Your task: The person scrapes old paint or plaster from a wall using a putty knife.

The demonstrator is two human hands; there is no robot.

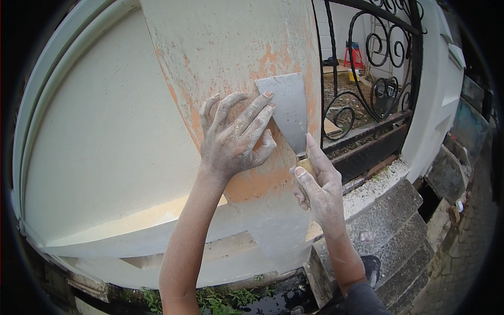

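Peeling wall (226, 37) beside a black scrollwork gate (373, 153), your right hand (323, 190) gripping a scraper (290, 113) by the handle (305, 168), blade (287, 94) up before orange patches (257, 185), your left hand (231, 137) spread, fingertips (268, 94) at its edge

On the left stands a broad cream-painted wall with a recessed panel (100, 131). On the right there is a black wrought-iron gate with curled bars (370, 152), and beyond it a white pillar (438, 79). Through the bars one sees a red stool (354, 56). Below the gate, rough grey stone steps (391, 215) descend beside a paved grey path (467, 262). Low green plants (223, 299) grow along the wall's foot. The daylight is soft.
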